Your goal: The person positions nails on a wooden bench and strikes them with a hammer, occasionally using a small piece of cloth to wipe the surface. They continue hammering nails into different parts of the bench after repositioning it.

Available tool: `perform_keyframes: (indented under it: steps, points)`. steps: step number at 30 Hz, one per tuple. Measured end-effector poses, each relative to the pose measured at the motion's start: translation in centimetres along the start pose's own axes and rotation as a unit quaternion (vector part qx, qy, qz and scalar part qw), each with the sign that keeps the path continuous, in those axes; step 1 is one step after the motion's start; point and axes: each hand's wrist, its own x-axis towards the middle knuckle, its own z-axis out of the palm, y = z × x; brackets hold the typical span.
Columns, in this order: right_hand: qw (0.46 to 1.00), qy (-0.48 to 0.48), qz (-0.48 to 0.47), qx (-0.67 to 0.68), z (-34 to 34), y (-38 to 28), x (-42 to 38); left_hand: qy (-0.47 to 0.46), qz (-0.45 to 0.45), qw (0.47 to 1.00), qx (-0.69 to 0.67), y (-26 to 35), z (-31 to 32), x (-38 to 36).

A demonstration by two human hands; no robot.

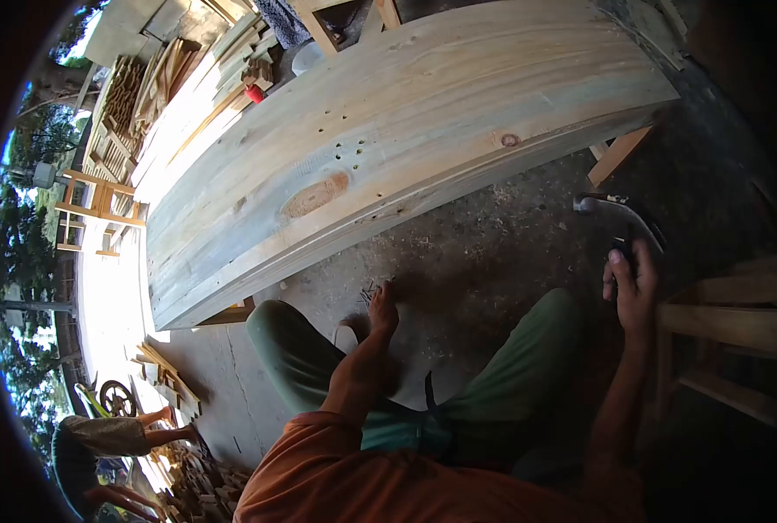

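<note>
My right hand [630, 283] is wrapped round the handle of a claw hammer [613, 207], held up to the right of my knees with its metal head pointing left. My left hand [384, 312] is between my knees, its fingers closed. Several thin dark nails [369, 291] show at its fingertips, though exactly how they are gripped is hard to see. Beyond both hands stretches a long wooden panel [423, 105], raised on wooden supports. Small dark holes and a large oval knot [316, 193] mark its surface.
A wooden stool-like frame [728, 318] stands at my right. Wood chips lie on the concrete floor [484, 235]. Stacked timber [157, 83] and a wooden stand [99, 207] are at far left. Another person [114, 436] bends near scrap wood [201, 484] at lower left.
</note>
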Motion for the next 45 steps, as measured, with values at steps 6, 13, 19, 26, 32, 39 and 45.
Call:
perform_keyframes:
  steps: [6,13,19,26,32,39,45]
  points:
    - [0.998,-0.061,0.032,0.002,-0.1,1.1,0.2,0.011,0.033,0.999,0.013,2.3,-0.5,-0.3]
    - [0.993,-0.1,0.048,0.044,2.0,1.2,1.5,0.072,-0.083,0.988,-0.112,7.9,-0.2,-1.4]
    - [0.987,-0.126,0.052,0.082,2.7,2.4,0.8,-0.02,0.013,0.981,-0.194,14.7,-1.0,-2.0]
    - [0.992,-0.053,0.09,0.064,0.9,3.8,-2.2,-0.115,0.042,0.946,-0.301,26.5,-3.2,-0.6]
    - [0.986,0.073,0.128,0.078,-1.7,3.3,-6.0,-0.014,0.217,0.905,-0.365,33.3,-15.0,0.5]
    - [0.966,0.171,0.167,0.104,-3.1,3.2,-9.4,-0.032,0.32,0.853,-0.411,38.1,-24.0,10.3]
    - [0.947,0.198,0.206,0.146,-4.1,4.0,-7.1,-0.112,0.302,0.857,-0.403,40.3,-23.9,16.3]
